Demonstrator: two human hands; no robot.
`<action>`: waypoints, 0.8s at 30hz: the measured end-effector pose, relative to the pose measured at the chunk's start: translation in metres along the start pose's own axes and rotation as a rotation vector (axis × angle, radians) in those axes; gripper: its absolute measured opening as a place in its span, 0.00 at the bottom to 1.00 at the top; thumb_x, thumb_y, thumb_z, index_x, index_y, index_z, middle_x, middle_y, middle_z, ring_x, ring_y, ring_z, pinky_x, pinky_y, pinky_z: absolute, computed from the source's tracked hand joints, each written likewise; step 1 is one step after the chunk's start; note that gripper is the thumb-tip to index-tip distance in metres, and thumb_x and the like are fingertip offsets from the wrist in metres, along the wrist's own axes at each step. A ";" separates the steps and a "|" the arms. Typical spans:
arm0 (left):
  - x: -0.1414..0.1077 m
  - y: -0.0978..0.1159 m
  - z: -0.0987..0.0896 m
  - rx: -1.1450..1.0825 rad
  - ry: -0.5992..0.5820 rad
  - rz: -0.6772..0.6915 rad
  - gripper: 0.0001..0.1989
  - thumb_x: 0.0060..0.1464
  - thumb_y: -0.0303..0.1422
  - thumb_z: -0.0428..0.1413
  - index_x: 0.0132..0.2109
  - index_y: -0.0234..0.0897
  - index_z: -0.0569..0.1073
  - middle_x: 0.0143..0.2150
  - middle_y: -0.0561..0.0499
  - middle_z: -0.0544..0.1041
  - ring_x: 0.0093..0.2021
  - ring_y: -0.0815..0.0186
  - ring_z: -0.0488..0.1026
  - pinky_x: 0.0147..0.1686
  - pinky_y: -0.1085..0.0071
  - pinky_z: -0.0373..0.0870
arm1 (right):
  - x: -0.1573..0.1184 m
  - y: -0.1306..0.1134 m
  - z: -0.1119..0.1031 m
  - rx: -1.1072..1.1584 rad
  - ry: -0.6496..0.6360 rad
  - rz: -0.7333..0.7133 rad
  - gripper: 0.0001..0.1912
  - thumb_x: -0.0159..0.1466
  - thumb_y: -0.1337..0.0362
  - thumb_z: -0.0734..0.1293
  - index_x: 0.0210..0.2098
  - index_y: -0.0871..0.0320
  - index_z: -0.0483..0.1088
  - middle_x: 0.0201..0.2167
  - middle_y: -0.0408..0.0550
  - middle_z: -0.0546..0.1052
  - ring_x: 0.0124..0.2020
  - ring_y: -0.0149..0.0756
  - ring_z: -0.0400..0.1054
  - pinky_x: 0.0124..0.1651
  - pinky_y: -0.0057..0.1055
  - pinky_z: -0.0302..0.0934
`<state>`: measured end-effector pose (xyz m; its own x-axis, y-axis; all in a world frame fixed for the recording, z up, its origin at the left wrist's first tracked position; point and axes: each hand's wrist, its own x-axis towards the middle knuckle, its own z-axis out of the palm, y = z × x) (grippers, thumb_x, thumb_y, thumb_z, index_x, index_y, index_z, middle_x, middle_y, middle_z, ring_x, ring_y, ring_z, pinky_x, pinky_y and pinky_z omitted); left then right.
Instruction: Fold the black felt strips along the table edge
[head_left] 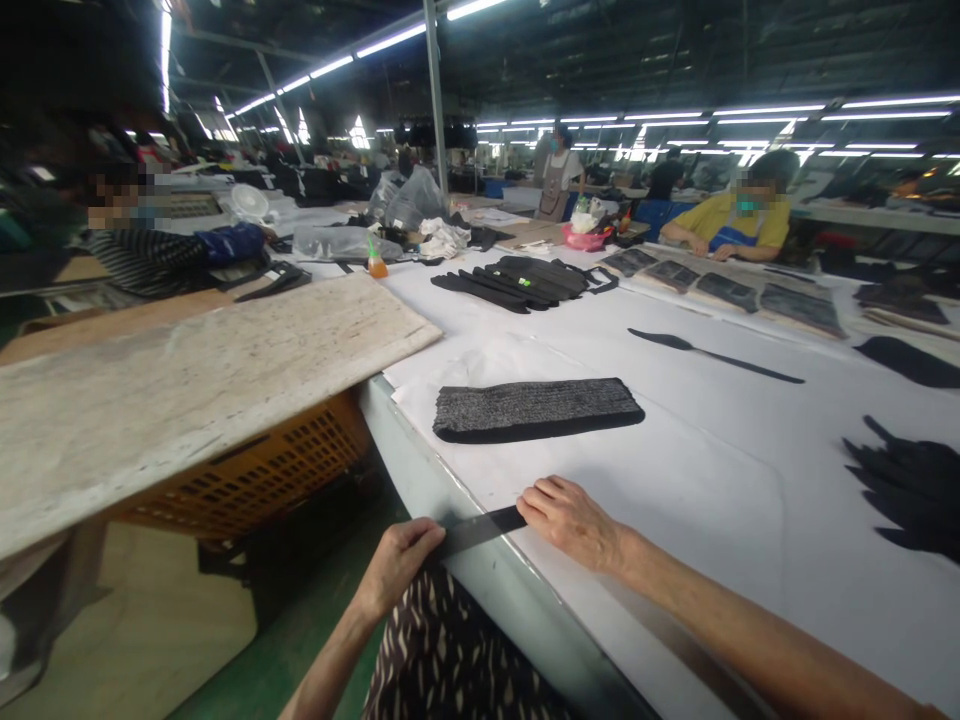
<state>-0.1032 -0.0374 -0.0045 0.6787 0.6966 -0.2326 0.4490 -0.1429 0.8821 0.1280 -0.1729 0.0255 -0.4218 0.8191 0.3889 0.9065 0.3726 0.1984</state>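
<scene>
A dark fabric strip point(480, 530) stretches between my two hands across the near edge of the white-covered table point(705, 470). My left hand point(401, 560) pinches its left end, just off the table's edge. Closed over the other end is my right hand point(571, 520), above the white surface; its fingertips partly hide the strip there. Just beyond my hands lies a grey knitted piece point(536, 408) with a black border along its near side. Farther right rests a thin black strip point(712, 355) that widens at its left end.
Black pieces point(517, 280) lie in a row farther back, near an orange-filled bottle point(376, 262). Another black pile point(907, 490) sits at right. A pale board point(187, 370) stands left, above an orange crate point(262, 470). Co-workers point(739, 220) sit across and at left point(165, 240).
</scene>
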 end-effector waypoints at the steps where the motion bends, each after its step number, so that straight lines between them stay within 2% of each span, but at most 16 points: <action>1: 0.000 0.001 0.002 -0.005 -0.011 -0.004 0.21 0.50 0.48 0.50 0.24 0.35 0.68 0.23 0.55 0.61 0.27 0.67 0.56 0.28 0.71 0.55 | -0.003 0.002 -0.001 0.000 0.008 0.005 0.14 0.63 0.80 0.54 0.33 0.63 0.68 0.29 0.46 0.68 0.30 0.34 0.58 0.34 0.32 0.54; 5: 0.006 0.005 0.013 -0.013 -0.040 -0.002 0.20 0.50 0.48 0.50 0.24 0.35 0.68 0.22 0.55 0.61 0.27 0.68 0.57 0.28 0.72 0.55 | -0.012 0.010 -0.002 -0.011 0.014 0.040 0.14 0.63 0.80 0.54 0.33 0.63 0.68 0.29 0.47 0.67 0.31 0.34 0.58 0.35 0.32 0.54; 11: 0.017 0.005 0.025 0.051 0.020 0.012 0.20 0.49 0.47 0.49 0.23 0.35 0.68 0.21 0.55 0.62 0.26 0.68 0.58 0.27 0.72 0.55 | -0.014 0.012 0.000 -0.047 0.013 0.049 0.11 0.62 0.81 0.57 0.33 0.64 0.68 0.29 0.47 0.67 0.31 0.34 0.58 0.34 0.32 0.54; 18: 0.013 -0.015 0.017 0.204 0.097 0.012 0.19 0.50 0.46 0.47 0.22 0.36 0.67 0.20 0.56 0.60 0.25 0.68 0.58 0.27 0.72 0.54 | 0.010 0.001 0.009 -0.028 0.020 -0.034 0.11 0.62 0.79 0.57 0.30 0.63 0.67 0.28 0.46 0.66 0.30 0.34 0.57 0.33 0.32 0.52; 24: 0.003 -0.018 0.010 0.199 0.091 -0.014 0.20 0.50 0.48 0.47 0.21 0.37 0.65 0.20 0.55 0.61 0.26 0.66 0.60 0.27 0.71 0.55 | 0.018 -0.002 0.011 -0.013 0.035 -0.061 0.11 0.62 0.80 0.58 0.28 0.63 0.66 0.27 0.45 0.65 0.30 0.34 0.56 0.32 0.32 0.51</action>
<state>-0.1033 -0.0396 -0.0248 0.6202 0.7589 -0.1986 0.5700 -0.2621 0.7787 0.1185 -0.1541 0.0223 -0.4765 0.7795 0.4065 0.8791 0.4151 0.2344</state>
